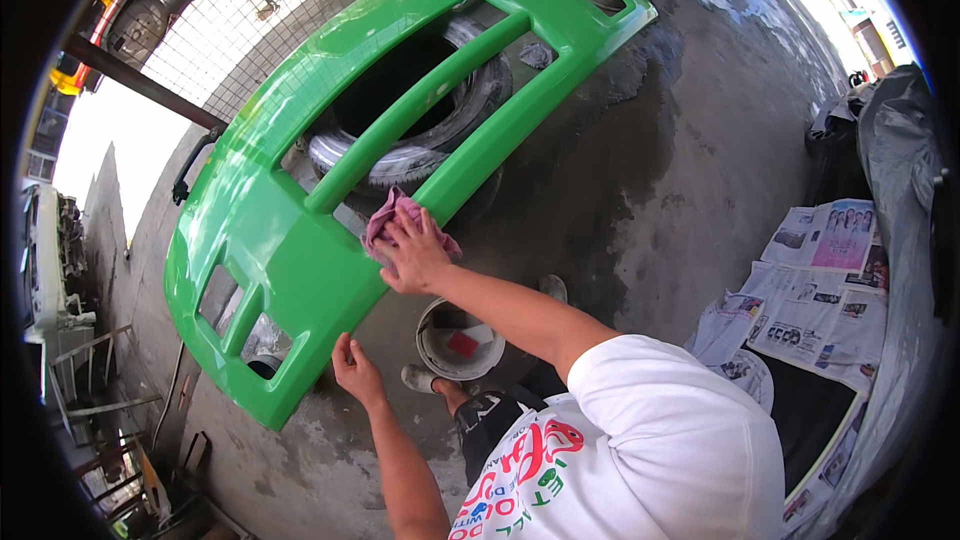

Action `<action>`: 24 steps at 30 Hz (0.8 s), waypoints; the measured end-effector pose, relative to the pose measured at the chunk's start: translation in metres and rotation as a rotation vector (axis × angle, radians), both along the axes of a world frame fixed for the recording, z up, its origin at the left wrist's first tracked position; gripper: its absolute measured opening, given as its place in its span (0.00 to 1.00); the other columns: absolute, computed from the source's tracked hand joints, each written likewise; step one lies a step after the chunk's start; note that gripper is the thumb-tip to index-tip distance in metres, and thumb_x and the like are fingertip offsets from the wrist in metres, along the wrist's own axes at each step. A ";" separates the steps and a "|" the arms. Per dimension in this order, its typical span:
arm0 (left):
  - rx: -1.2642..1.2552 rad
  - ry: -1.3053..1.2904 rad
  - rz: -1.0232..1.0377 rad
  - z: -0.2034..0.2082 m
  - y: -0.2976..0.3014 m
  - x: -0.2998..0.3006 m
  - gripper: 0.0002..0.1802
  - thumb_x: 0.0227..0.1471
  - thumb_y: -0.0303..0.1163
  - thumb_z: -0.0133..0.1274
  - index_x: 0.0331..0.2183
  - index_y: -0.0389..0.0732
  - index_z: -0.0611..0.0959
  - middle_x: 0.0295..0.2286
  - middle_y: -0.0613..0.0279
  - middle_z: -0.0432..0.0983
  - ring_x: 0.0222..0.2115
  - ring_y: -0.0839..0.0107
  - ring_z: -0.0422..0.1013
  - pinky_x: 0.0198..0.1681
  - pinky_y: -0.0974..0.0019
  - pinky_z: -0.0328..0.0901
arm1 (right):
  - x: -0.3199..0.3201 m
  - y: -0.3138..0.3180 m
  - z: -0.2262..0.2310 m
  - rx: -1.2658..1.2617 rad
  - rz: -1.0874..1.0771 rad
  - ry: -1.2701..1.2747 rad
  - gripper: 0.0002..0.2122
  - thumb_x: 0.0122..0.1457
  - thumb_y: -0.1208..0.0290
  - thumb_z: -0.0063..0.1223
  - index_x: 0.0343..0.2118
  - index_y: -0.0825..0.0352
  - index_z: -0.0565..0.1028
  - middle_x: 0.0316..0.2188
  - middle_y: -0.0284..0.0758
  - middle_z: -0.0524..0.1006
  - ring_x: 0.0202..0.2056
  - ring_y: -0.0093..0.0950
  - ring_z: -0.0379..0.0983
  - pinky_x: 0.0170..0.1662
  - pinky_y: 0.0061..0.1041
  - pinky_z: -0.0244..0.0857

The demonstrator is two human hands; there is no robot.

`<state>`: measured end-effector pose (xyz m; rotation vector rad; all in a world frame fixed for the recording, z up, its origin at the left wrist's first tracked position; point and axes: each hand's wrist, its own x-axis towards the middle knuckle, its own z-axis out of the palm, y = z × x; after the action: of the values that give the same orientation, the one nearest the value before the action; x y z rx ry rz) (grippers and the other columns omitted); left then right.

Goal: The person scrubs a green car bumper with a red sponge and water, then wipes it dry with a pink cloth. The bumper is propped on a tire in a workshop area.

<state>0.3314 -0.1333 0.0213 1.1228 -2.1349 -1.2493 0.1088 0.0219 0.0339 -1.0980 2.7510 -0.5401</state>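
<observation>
A glossy green car bumper (290,230) slants across the view, with several openings in it. My right hand (418,255) presses a crumpled pink cloth (388,215) against its near lower edge, beside the middle opening. The fingers are bent over the cloth and hide part of it. Lower down, my left hand (357,372) is at the bumper's near edge, left of the cloth. Its fingers are curled at that edge, and some are partly hidden.
Tyres (350,155) are behind and under the bumper. A bucket (430,325) with a red piece inside stands by my feet. To the right, newspaper sheets (815,310) cover a surface beside grey plastic sheeting (900,170). Metal frames (100,400) stand at left.
</observation>
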 end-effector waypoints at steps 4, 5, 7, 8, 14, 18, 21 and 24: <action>0.111 0.126 -0.130 0.017 0.135 -0.149 0.14 0.64 0.27 0.55 0.48 0.31 0.83 0.42 0.56 0.82 0.42 0.72 0.77 0.47 0.69 0.71 | -0.048 0.056 -0.049 -0.156 0.133 0.253 0.32 0.64 0.38 0.41 0.67 0.46 0.67 0.70 0.37 0.59 0.73 0.42 0.43 0.71 0.65 0.30; 0.170 0.156 -0.124 0.018 0.146 -0.154 0.13 0.64 0.27 0.55 0.48 0.30 0.83 0.41 0.57 0.82 0.41 0.73 0.77 0.46 0.70 0.71 | -0.060 0.070 -0.047 -0.148 0.126 0.205 0.32 0.64 0.38 0.41 0.68 0.45 0.65 0.70 0.35 0.59 0.74 0.42 0.42 0.71 0.64 0.30; 0.193 0.062 -0.161 0.026 0.162 -0.149 0.13 0.64 0.27 0.55 0.47 0.30 0.83 0.40 0.59 0.82 0.40 0.75 0.76 0.45 0.71 0.70 | -0.114 0.130 -0.055 -0.094 0.051 0.156 0.33 0.64 0.37 0.40 0.70 0.45 0.61 0.70 0.34 0.58 0.74 0.40 0.42 0.72 0.63 0.28; 0.208 0.023 -0.191 0.032 0.171 -0.144 0.13 0.64 0.27 0.55 0.47 0.30 0.83 0.39 0.60 0.82 0.39 0.76 0.76 0.45 0.72 0.70 | -0.147 0.165 -0.062 -0.063 0.005 0.152 0.32 0.66 0.39 0.39 0.70 0.46 0.61 0.71 0.31 0.57 0.74 0.37 0.41 0.72 0.63 0.26; 0.357 -0.269 -0.030 0.004 0.173 0.002 0.13 0.63 0.29 0.56 0.45 0.29 0.84 0.37 0.58 0.83 0.37 0.73 0.79 0.45 0.69 0.72 | -0.263 0.235 -0.061 -0.101 0.342 0.322 0.25 0.68 0.49 0.40 0.66 0.50 0.69 0.68 0.26 0.66 0.72 0.35 0.52 0.74 0.56 0.28; 0.508 -0.477 0.106 0.007 0.233 0.080 0.13 0.64 0.31 0.55 0.44 0.31 0.84 0.36 0.57 0.84 0.35 0.70 0.80 0.39 0.68 0.72 | -0.260 0.234 -0.057 -0.413 0.332 0.349 0.20 0.56 0.68 0.51 0.53 0.62 0.77 0.56 0.35 0.76 0.59 0.37 0.69 0.67 0.42 0.57; 0.690 -0.576 0.208 0.005 0.272 0.060 0.14 0.65 0.35 0.53 0.44 0.34 0.84 0.37 0.56 0.84 0.36 0.69 0.81 0.36 0.68 0.71 | -0.219 0.175 -0.018 -0.686 0.157 0.048 0.16 0.52 0.75 0.52 0.45 0.66 0.77 0.41 0.38 0.77 0.45 0.37 0.73 0.51 0.37 0.67; 0.797 -0.501 0.206 -0.018 0.292 0.029 0.17 0.67 0.39 0.52 0.46 0.35 0.84 0.39 0.57 0.85 0.37 0.67 0.82 0.37 0.67 0.71 | -0.156 0.122 0.082 -0.919 0.369 -0.029 0.17 0.50 0.75 0.56 0.46 0.65 0.75 0.43 0.38 0.75 0.45 0.38 0.73 0.52 0.38 0.66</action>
<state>0.3601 0.1583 0.0029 2.1060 -1.7551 -1.9410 -0.0476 0.1443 0.1161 -1.6575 2.1477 -1.8048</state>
